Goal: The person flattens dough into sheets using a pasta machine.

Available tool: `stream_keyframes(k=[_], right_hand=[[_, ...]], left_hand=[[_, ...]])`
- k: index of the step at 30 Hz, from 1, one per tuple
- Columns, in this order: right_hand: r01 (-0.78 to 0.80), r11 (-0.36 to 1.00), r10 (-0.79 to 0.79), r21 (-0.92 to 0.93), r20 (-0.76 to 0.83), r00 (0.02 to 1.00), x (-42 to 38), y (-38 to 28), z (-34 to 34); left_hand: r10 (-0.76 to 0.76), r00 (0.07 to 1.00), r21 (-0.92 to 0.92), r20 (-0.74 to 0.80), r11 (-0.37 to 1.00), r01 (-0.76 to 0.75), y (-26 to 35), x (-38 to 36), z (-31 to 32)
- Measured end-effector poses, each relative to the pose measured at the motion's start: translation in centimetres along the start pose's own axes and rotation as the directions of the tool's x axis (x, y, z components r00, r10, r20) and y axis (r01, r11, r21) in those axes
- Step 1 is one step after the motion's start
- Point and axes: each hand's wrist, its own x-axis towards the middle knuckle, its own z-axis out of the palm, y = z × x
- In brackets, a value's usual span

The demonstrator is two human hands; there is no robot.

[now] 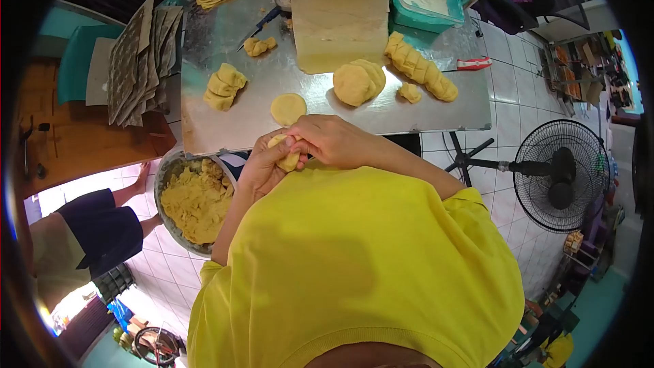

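My left hand and my right hand are closed together round a small piece of yellow dough, close to my shirt at the table's near edge. Fingers of both hands cover part of it. Just beyond lies a flat dough round. A stack of dough rounds sits to its right. Further right is a row of cut dough pieces, with a small dough lump beside it. More cut dough lies at the left, below some dough scraps.
The metal table holds a brownish sheet, a turquoise tub of white powder, a red-handled tool and a dark-handled knife. A bowl of yellow mixture stands left. A fan is right; another person stands left.
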Motion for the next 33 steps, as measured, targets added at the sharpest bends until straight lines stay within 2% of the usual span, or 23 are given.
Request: stream_keyframes(k=[2, 4, 6, 8, 9, 10, 11, 13, 14, 15, 16, 18, 19, 21, 25, 27, 28, 29, 32, 33], right_hand=[[-0.014, 0.994, 0.021, 0.104, -0.068, 0.997, -0.2, 0.2, 0.3], [-0.045, 0.990, 0.057, 0.133, -0.091, 0.994, -0.1, 0.1, 0.2], [-0.080, 0.985, 0.099, 0.153, -0.124, 0.987, -0.1, -0.1, -0.2], [0.007, 0.999, 0.004, 0.046, -0.221, 0.975, -0.1, -0.2, -0.7], [0.001, 0.999, 0.009, 0.041, -0.227, 0.974, -0.4, 0.3, -1.4], [-0.036, 0.999, 0.022, -0.034, -0.346, 0.938, -1.0, 1.3, -2.5], [-0.079, 0.991, 0.023, -0.105, -0.457, 0.889, -1.8, 1.9, -3.5], [-0.269, 0.961, 0.180, -0.070, -0.578, 0.796, -3.5, 0.3, -6.6], [-0.326, 0.931, 0.167, -0.162, -0.605, 0.778, -4.6, 0.6, -7.7], [-0.380, 0.891, 0.146, -0.249, -0.634, 0.759, -5.5, 0.9, -8.5], [-0.372, 0.894, 0.140, -0.249, -0.634, 0.761, -6.2, 1.1, -9.0], [-0.518, 0.652, 0.174, -0.554, -0.556, 0.813, -7.5, 1.3, -9.2], [-0.510, 0.658, 0.168, -0.554, -0.553, 0.816, -7.9, 1.7, -8.6], [-0.569, 0.473, 0.200, -0.673, -0.546, 0.813, -8.7, 2.8, -7.4], [-0.552, 0.492, 0.245, -0.674, -0.501, 0.830, -9.0, 3.5, -7.3], [-0.502, 0.585, 0.209, -0.636, -0.480, 0.852, -8.8, 3.6, -8.2], [-0.550, 0.650, 0.282, -0.524, -0.506, 0.815, -8.4, 3.2, -8.8], [-0.540, 0.655, 0.274, -0.528, -0.500, 0.821, -7.5, 2.8, -9.3], [-0.382, 0.880, 0.137, -0.284, -0.616, 0.776, -2.8, 0.9, -9.4], [-0.379, 0.903, 0.205, -0.202, -0.571, 0.795, -0.6, 0.0, -9.0]], left_hand=[[0.017, 1.000, -0.011, -0.021, 1.000, -0.017, 0.0, 0.0, 0.3], [0.024, 0.999, -0.021, -0.033, 0.999, -0.025, -0.1, 0.2, 0.3], [0.085, 0.996, 0.063, -0.012, 0.994, -0.084, 0.1, 0.5, -0.2], [0.113, 0.992, 0.060, 0.053, 0.991, -0.116, 0.7, 0.3, -0.1], [0.147, 0.984, 0.050, 0.105, 0.987, -0.153, 1.0, 0.0, -0.1], [0.222, 0.957, 0.062, 0.188, 0.969, -0.237, 1.6, -0.3, -0.4], [0.219, 0.956, 0.063, 0.193, 0.970, -0.234, 2.2, -0.3, -0.2], [0.411, 0.910, 0.102, 0.043, 0.905, -0.414, 3.3, -0.1, 0.3], [0.407, 0.912, 0.027, 0.055, 0.912, -0.409, 3.7, 0.0, 0.1], [0.414, 0.909, 0.027, 0.053, 0.909, -0.416, 3.9, 0.1, -0.1], [0.429, 0.903, 0.085, -0.023, 0.901, -0.426, 4.1, 0.2, -0.4], [0.453, 0.879, 0.135, -0.151, 0.890, -0.436, 4.1, 0.6, -1.2], [0.461, 0.874, 0.137, -0.155, 0.886, -0.443, 3.9, 0.8, -1.6], [0.510, 0.842, 0.148, -0.177, 0.860, -0.489, 3.7, 1.1, -2.2], [0.537, 0.818, 0.156, -0.207, 0.843, -0.514, 3.1, 1.3, -2.6], [0.509, 0.827, 0.064, -0.238, 0.858, -0.510, 3.0, 1.3, -2.4], [0.502, 0.826, 0.057, -0.259, 0.861, -0.505, 3.0, 1.1, -2.1], [0.510, 0.819, 0.056, -0.262, 0.856, -0.515, 3.1, 0.9, -2.5], [0.484, 0.835, 0.034, -0.261, 0.869, -0.494, 2.7, 0.6, -3.9], [0.492, 0.834, 0.048, -0.249, 0.867, -0.497, 2.4, 0.6, -4.2]])
